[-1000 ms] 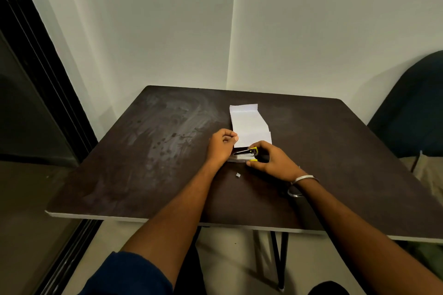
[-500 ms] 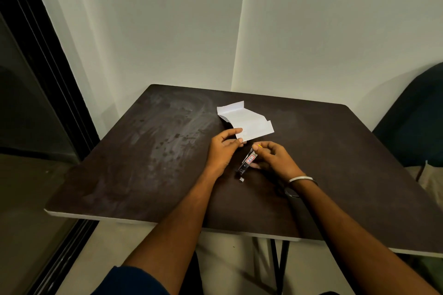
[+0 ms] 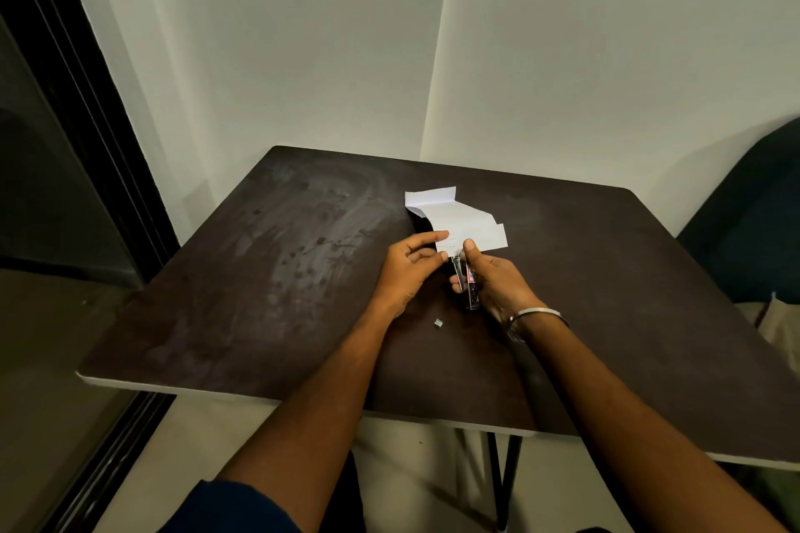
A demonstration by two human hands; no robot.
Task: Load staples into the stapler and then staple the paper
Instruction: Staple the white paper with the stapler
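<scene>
So since a second ago you've swung the stapler (image 3: 469, 283), clamped in your right hand (image 3: 493, 283), nose-first onto the folded paper (image 3: 459, 221) pinched by your left hand (image 3: 409, 266) at frame centre, so stapling looks next.

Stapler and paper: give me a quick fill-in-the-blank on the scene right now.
1. The stapler is held in the ____ hand.
2. The left hand pinches the near edge of the ____.
3. A loose strip of staples lies on the ____, near both wrists.

Missing words: right; paper; table
</scene>
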